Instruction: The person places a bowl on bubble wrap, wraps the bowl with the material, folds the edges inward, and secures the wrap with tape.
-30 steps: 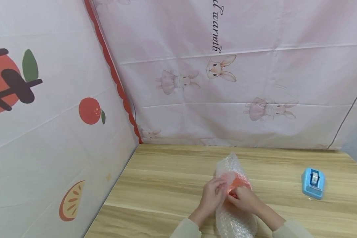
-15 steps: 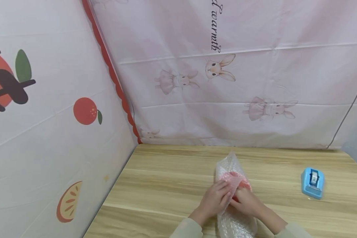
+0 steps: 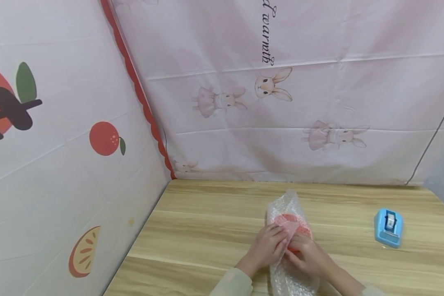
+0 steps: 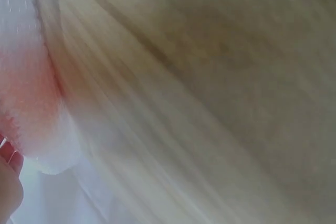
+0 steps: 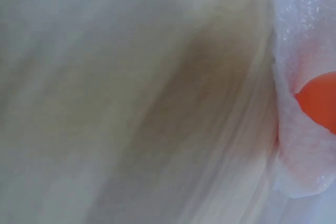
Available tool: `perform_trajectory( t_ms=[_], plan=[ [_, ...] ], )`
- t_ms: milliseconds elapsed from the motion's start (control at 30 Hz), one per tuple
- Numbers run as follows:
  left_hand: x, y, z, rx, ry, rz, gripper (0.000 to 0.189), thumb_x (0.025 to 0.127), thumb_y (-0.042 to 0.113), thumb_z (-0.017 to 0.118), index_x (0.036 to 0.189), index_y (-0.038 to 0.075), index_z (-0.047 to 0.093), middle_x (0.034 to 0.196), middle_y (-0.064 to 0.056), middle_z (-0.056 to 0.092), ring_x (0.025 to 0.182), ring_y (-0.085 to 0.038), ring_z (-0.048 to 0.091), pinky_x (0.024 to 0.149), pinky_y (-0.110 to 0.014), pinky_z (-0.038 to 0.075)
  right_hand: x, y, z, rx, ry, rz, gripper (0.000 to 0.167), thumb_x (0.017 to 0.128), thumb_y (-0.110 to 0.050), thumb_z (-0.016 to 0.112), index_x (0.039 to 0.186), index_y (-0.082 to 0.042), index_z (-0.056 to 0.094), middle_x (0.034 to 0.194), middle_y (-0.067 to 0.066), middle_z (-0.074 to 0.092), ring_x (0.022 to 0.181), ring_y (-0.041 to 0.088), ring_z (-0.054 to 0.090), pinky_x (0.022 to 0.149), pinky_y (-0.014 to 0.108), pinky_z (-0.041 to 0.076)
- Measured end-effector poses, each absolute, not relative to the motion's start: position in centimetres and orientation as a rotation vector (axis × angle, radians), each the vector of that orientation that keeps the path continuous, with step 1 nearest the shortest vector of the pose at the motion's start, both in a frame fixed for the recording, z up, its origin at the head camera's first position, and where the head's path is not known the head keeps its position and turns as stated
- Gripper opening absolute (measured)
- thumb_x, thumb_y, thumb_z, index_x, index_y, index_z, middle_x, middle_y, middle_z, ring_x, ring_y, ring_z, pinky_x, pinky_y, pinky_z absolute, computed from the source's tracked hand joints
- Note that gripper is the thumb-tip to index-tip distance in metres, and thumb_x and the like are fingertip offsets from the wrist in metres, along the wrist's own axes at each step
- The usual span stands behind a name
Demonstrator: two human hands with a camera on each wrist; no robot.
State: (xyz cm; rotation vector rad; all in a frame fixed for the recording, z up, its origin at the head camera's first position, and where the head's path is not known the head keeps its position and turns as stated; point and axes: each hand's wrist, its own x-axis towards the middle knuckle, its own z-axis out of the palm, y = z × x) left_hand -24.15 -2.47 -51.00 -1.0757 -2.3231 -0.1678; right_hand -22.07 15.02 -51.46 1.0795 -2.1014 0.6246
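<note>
A long sheet of clear bubble wrap [image 3: 290, 276] lies on the table, folded partly over a smooth red-orange object. In the right wrist view a bare part of that red-orange object [image 5: 319, 102] shows between the layers; its kind cannot be told. My left hand [image 3: 268, 246] holds the wrap's left flap over the object, its fingers bent on the film. From the right, my right hand [image 3: 308, 254] pinches at the flap's edge with curled fingers. At the left wrist view's edge, fingertips [image 4: 11, 158] of my left hand touch the wrap, which shows red through it.
A blue tape dispenser [image 3: 388, 228] stands on the wood-grain table [image 3: 207, 230], to the right of the wrap. Behind the table hangs a pale pink rabbit-print cloth [image 3: 240, 152], and a white fruit-print cloth [image 3: 59, 176] hangs at the left.
My left hand has drawn the wrap flap rightward over the red-orange object. My right hand has shifted slightly at the flap's edge, showing more of its fingers. The tape dispenser stays put.
</note>
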Motion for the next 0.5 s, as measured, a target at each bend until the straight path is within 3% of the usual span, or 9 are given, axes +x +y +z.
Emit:
perform_trajectory(
  t_ms=[100, 367, 433, 500],
  plan=[
    [-24.07, -2.49, -50.71, -1.088, -2.359, -0.114, 0.023, 0.092, 0.027, 0.051, 0.106, 0.021, 0.069, 0.112, 0.005, 0.067, 0.109, -0.012, 0.059, 0.099, -0.026, 0.041, -21.90, 15.24, -51.42, 1.085, -2.023, 0.672, 0.007, 0.080, -0.012, 0.060, 0.080, -0.013, 0.068, 0.083, -0.002, 0.068, 0.080, 0.016, 0.063, 0.082, 0.022, 0.046],
    [-23.88, -2.48, -50.10, -1.112, -2.463, 0.048, 0.030, 0.095, 0.033, 0.041, 0.111, 0.025, 0.065, 0.118, 0.008, 0.064, 0.114, -0.011, 0.055, 0.101, -0.026, 0.039, -22.48, 15.43, -51.10, 0.994, -1.848, 0.673, 0.041, 0.098, -0.023, 0.038, 0.071, -0.005, 0.064, 0.073, 0.004, 0.064, 0.071, 0.020, 0.057, 0.076, 0.027, 0.043],
    [-23.90, -2.48, -50.14, -1.114, -2.467, 0.078, 0.031, 0.096, 0.035, 0.040, 0.112, 0.026, 0.065, 0.119, 0.008, 0.064, 0.114, -0.011, 0.054, 0.101, -0.026, 0.039, -22.66, 15.49, -50.98, 0.972, -1.857, 0.651, 0.041, 0.097, -0.022, 0.038, 0.070, -0.004, 0.063, 0.073, 0.005, 0.063, 0.071, 0.020, 0.056, 0.076, 0.029, 0.042],
    [-23.95, -2.46, -50.23, -1.114, -2.459, 0.099, 0.031, 0.096, 0.036, 0.040, 0.111, 0.027, 0.065, 0.118, 0.009, 0.064, 0.113, -0.011, 0.054, 0.100, -0.026, 0.039, -22.75, 15.53, -50.89, 0.952, -1.901, 0.623, 0.031, 0.092, -0.016, 0.046, 0.070, -0.003, 0.064, 0.074, 0.006, 0.063, 0.073, 0.020, 0.056, 0.075, 0.031, 0.042]
  ],
)
